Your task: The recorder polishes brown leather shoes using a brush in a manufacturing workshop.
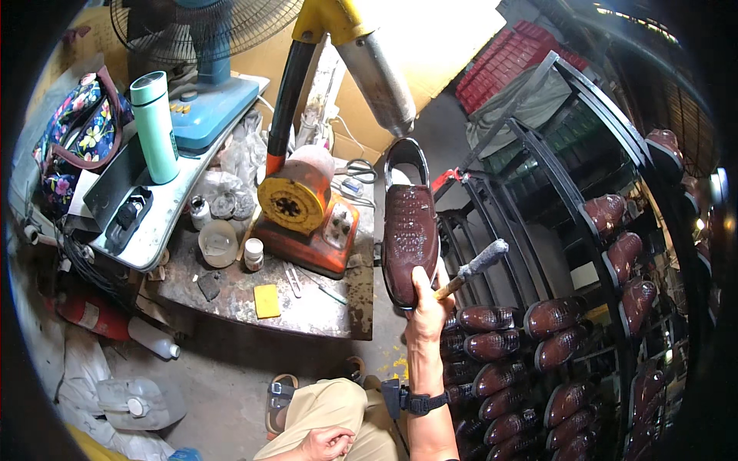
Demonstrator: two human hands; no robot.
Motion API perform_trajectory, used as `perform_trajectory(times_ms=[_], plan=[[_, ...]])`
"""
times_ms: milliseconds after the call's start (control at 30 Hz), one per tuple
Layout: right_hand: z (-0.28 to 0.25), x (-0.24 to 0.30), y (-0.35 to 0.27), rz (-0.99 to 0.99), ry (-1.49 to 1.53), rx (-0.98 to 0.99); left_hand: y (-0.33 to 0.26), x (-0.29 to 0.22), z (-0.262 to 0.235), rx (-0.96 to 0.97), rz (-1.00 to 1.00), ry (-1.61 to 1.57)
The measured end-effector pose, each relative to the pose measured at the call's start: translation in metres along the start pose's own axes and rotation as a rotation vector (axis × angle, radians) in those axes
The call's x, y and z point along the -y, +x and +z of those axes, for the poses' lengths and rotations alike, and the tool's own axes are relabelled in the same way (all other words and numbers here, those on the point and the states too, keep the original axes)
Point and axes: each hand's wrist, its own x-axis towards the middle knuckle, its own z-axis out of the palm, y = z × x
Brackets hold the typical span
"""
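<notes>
My right hand (427,307) grips a glossy dark brown leather shoe (410,238) by its toe, thumb on the upper. The shoe's heel opening points away from me, just below the metal nozzle (377,77) of a hot-air blower. A stick with a fuzzy greyish-white tip (484,260) also juts out to the right from that hand, under the thumb side. Low in the view, my left hand (327,443) rests on my lap with its fingers curled in, and nothing shows in it.
The blower's orange base (307,234) stands on a worn workbench (338,315) with scissors (361,170), a yellow block (267,301), a small white bottle (254,253) and a bowl (218,243). Racks (530,154) with several brown shoes (557,316) fill the right. A fan (204,115) and mint-green flask (156,131) stand left.
</notes>
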Motion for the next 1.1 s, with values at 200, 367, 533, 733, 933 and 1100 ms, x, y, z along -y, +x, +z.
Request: perform_trajectory(times_ms=[200,367,533,733,933,1100], plan=[[0.004,0.006,0.002,0.017,0.041,-0.001,-0.005,0.008,0.002,0.035,-0.123,-0.074],[0.008,0.007,0.004,0.004,0.021,0.018,-0.006,0.007,0.002,0.037,-0.151,-0.114],[0.014,0.001,0.013,-0.092,-0.115,0.095,-0.004,0.003,0.0,0.051,-0.195,-0.105],[0.03,-0.008,0.043,-0.418,-0.668,0.041,-0.003,0.002,0.001,0.043,-0.24,-0.097],[0.043,-0.009,0.07,-0.491,-0.744,-0.038,-0.003,0.004,0.001,0.012,-0.198,-0.11],[0.047,-0.008,0.079,-0.526,-0.77,-0.066,-0.003,0.008,-0.001,0.037,-0.203,-0.104]])
